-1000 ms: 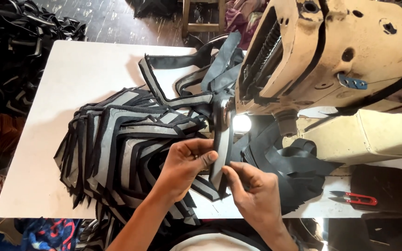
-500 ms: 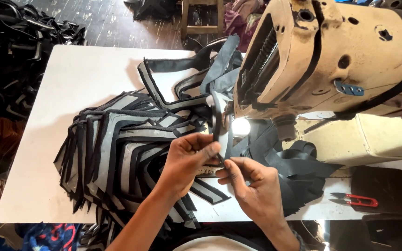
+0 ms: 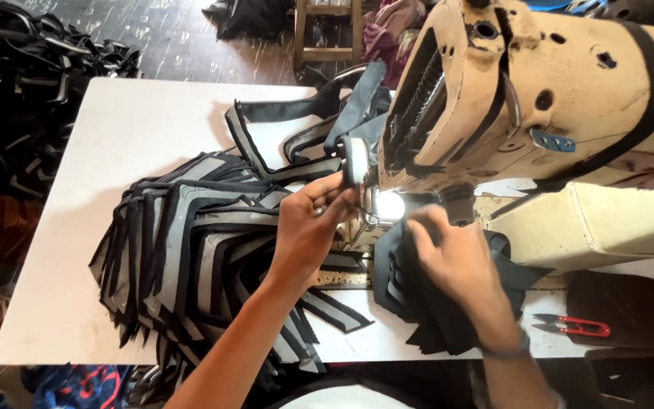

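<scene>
Pinching with closed fingers near the lit needle area of the beige sewing machine (image 3: 539,98) at frame centre, the left hand (image 3: 308,227) holds a grey-and-black fabric strip (image 3: 342,170), while the right hand (image 3: 456,265) presses flat, fingers loosely open, on black fabric pieces (image 3: 425,318).

You are looking down at a white tabletop (image 3: 115,136) standing on a dark plank floor (image 3: 175,38); a wooden stool (image 3: 327,30) is standing beyond it, daylight falling across the tabletop.
</scene>
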